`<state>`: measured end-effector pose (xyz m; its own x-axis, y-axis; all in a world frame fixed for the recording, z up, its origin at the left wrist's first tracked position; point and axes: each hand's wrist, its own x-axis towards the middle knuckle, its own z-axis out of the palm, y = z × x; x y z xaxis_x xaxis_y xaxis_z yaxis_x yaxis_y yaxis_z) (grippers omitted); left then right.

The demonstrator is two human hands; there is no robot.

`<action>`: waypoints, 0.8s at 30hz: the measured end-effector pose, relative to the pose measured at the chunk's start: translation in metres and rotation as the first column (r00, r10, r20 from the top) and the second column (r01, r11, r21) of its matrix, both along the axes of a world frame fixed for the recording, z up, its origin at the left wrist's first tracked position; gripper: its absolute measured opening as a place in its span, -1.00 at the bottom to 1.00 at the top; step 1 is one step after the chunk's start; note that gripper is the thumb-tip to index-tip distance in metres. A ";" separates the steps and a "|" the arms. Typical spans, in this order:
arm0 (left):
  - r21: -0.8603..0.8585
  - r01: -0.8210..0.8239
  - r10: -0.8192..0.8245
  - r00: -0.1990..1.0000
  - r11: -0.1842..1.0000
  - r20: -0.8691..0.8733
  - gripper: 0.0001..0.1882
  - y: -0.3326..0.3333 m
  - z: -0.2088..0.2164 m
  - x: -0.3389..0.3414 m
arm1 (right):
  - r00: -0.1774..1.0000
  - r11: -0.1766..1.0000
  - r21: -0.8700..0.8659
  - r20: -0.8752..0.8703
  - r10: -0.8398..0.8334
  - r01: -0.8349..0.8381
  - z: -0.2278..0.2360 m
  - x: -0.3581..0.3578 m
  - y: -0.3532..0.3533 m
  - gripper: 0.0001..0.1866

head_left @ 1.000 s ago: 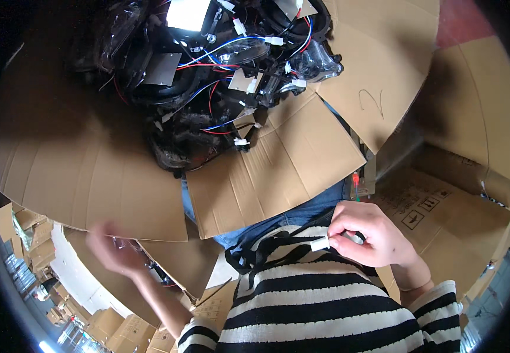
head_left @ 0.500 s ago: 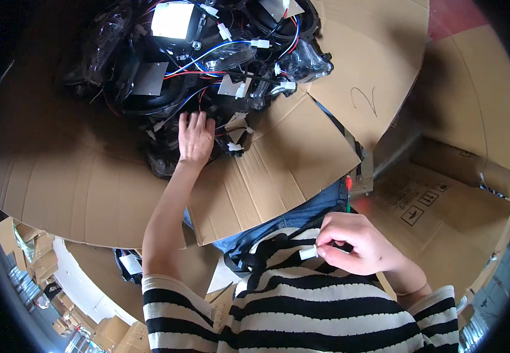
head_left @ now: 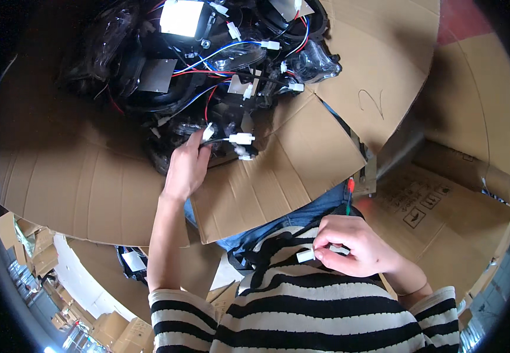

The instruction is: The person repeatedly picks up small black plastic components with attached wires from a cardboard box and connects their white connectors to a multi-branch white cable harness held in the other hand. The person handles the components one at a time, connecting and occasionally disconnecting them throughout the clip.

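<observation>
One cardboard flap lay between left hand and right hand.
At its upper left, left fingers bunched at a white connector, grip unclear; below the flap, right fingertips pinched a small white piece.

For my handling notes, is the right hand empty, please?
No, the right hand holds a small white piece between thumb and finger.

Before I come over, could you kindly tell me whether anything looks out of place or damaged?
No damage or spill stands out. The black parts do look untidy: they lie jumbled at differing angles, with coloured wires crossing over them and white connectors pointing different ways, some close to the left hand.
</observation>
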<state>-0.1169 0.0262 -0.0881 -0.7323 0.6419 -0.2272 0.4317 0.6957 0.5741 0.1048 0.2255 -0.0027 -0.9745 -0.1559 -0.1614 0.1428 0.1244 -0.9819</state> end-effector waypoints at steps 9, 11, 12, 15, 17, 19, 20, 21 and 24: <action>0.391 0.145 -0.187 0.980 0.909 0.069 -0.68 -0.008 0.074 0.054 | 0.999 0.999 0.011 -0.017 -0.030 0.030 0.015 -0.018 0.001 -0.91; 0.443 0.197 -0.264 0.960 0.875 0.097 -0.66 -0.006 0.073 0.067 | 0.998 0.999 -0.002 -0.043 -0.049 0.049 0.017 -0.022 0.001 -0.92; 0.436 0.182 -0.279 0.945 0.881 0.170 -0.64 -0.007 0.074 0.074 | 0.997 0.998 -0.023 -0.052 -0.051 0.050 0.019 -0.025 0.000 -0.93; 0.570 0.208 -0.338 0.932 0.795 0.132 -0.60 -0.006 0.066 0.088 | 0.996 0.992 -0.089 -0.015 -0.089 0.087 0.024 -0.031 -0.004 -0.95; 0.638 0.200 -0.354 0.927 0.743 0.122 -0.54 -0.002 0.061 0.096 | 0.994 0.986 -0.129 0.004 -0.107 0.106 0.024 -0.029 -0.006 -0.95; 0.624 0.238 -0.375 0.922 0.745 0.096 -0.51 0.001 0.062 0.099 | 0.992 0.983 -0.140 -0.012 -0.124 0.121 0.025 -0.029 -0.008 -0.95; 0.616 0.256 -0.385 0.919 0.745 0.083 -0.49 0.002 0.063 0.100 | 0.990 0.985 -0.104 -0.017 -0.139 0.136 0.026 -0.028 -0.010 -0.94; 0.633 0.253 -0.357 0.933 0.732 0.040 -0.48 0.004 0.061 0.102 | 0.988 0.986 -0.068 -0.023 -0.151 0.150 0.025 -0.027 -0.011 -0.92; 0.635 0.215 -0.266 0.964 0.742 -0.016 -0.51 0.005 0.062 0.105 | 0.983 0.983 0.037 -0.041 -0.180 0.181 0.028 -0.023 -0.010 -0.89</action>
